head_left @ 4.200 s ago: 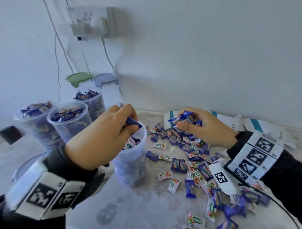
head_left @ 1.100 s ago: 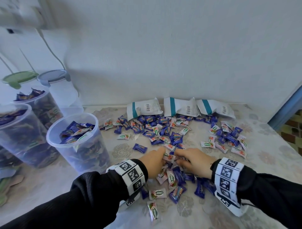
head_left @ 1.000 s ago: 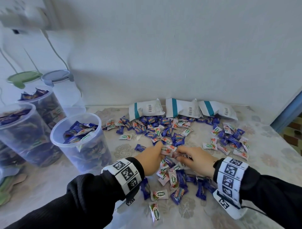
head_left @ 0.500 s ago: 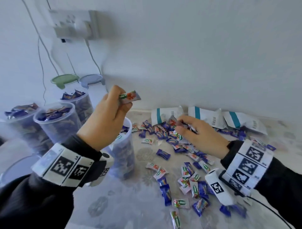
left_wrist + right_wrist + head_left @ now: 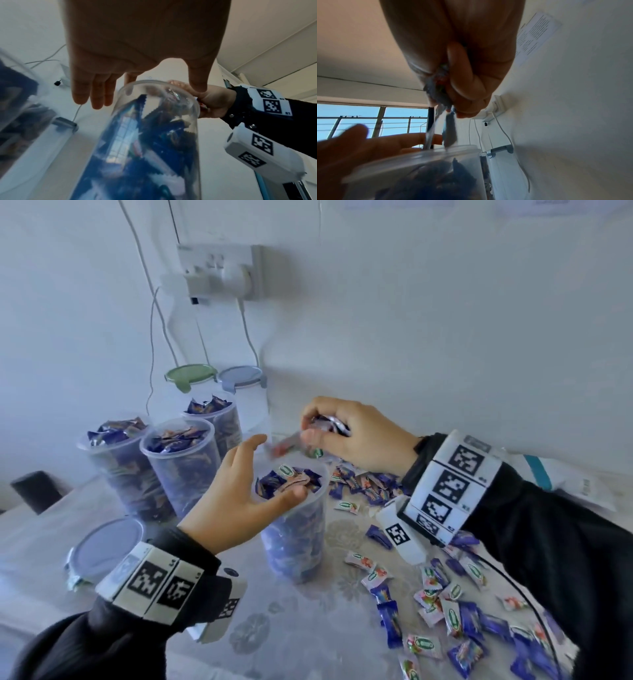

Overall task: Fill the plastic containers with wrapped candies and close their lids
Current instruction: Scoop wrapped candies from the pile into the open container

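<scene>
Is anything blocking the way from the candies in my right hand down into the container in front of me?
Nothing visible does. The right hand holds candies above the container's open mouth; the left hand sits open at its near rim, beside the drop path.

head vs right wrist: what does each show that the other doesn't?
Head only: three other filled containers left of the near one, a loose lid on the table, and loose candies scattered at right.
Right wrist only: a window with sky behind the hands.
Both: the right hand gripping a bunch of candies above the near container, some dropping, with the left hand open beside its rim.
</scene>
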`<action>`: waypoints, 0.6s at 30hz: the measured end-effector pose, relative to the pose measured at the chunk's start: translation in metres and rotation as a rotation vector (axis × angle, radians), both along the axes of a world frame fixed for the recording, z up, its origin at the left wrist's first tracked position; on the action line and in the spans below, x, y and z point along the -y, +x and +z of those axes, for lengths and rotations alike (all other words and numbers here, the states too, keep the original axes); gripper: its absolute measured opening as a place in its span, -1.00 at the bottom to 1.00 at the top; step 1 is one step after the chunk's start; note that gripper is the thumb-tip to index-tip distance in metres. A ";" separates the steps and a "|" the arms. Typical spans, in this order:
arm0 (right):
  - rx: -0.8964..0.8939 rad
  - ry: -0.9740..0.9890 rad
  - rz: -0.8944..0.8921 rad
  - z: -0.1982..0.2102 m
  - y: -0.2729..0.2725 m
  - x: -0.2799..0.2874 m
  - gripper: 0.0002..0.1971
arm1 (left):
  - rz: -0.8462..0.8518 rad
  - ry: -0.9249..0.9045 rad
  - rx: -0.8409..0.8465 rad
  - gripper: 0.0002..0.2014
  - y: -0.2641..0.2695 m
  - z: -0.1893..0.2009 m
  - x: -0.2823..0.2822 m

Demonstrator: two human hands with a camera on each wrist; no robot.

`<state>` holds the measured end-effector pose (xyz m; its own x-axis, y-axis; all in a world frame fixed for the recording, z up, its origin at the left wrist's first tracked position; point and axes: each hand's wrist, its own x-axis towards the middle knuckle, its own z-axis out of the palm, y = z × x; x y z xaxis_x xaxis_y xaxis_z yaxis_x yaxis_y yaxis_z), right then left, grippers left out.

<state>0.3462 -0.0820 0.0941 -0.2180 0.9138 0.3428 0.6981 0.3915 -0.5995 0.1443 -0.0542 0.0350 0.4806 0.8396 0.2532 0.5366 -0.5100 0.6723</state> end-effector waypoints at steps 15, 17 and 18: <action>-0.023 -0.180 0.115 -0.009 -0.038 -0.009 -0.76 | -0.152 -0.162 0.166 -0.13 -0.021 -0.013 -0.005; -0.049 -0.175 0.089 -0.011 -0.037 -0.006 -0.80 | -0.165 -0.161 0.163 -0.18 -0.024 -0.011 -0.006; -0.046 -0.141 0.059 -0.013 -0.035 -0.004 -0.82 | -0.165 -0.155 0.154 -0.11 -0.025 -0.011 -0.007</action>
